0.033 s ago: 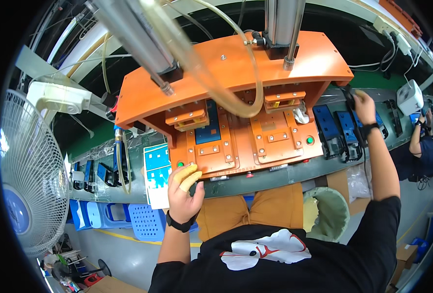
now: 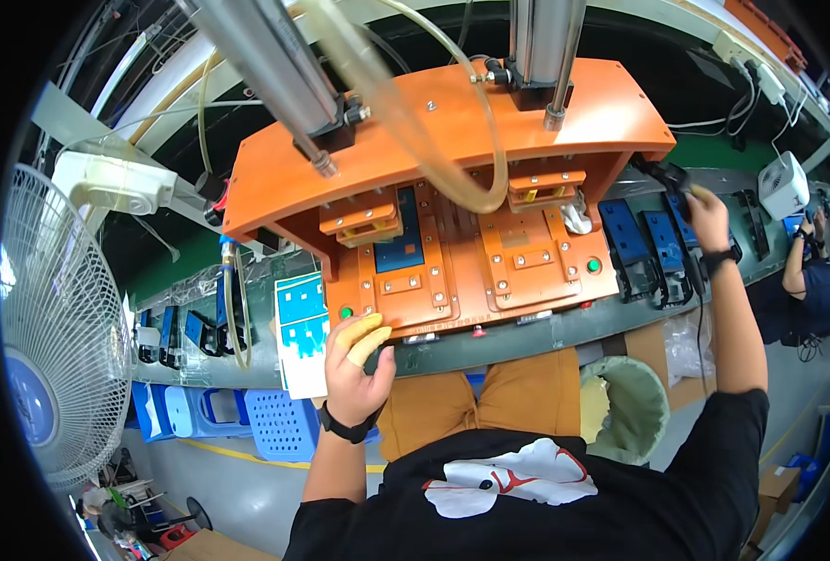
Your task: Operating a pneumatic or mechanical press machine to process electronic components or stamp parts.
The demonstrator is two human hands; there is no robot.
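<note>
- Fixture parts, black and blue, sit in a row on the green bench to the right of an orange press jig (image 2: 452,252); the right hand (image 2: 709,217) reaches up to the far end of that row.
- Right hand closes on a dark part (image 2: 669,175) just above the blue holders (image 2: 644,245); its fingers curl round the piece, a yellowish finger cot showing on one tip.
- Judged by look, the part is rigid moulded plastic, light and not fragile, best pinched by its outer edges, not its face.
- Left hand (image 2: 359,360) rests at the jig's front lower edge, beside a green button (image 2: 346,312); fingers are together, two tips wear yellow cots (image 2: 366,335), and whether they pinch anything cannot be told.
- Blue-and-white sheet (image 2: 303,332) lies just left of that hand.
- White fan (image 2: 55,327) stands at far left; a green-lined bin (image 2: 632,407) sits by the person's knee.
- Another person's arm (image 2: 798,257) works at the far right.
</note>
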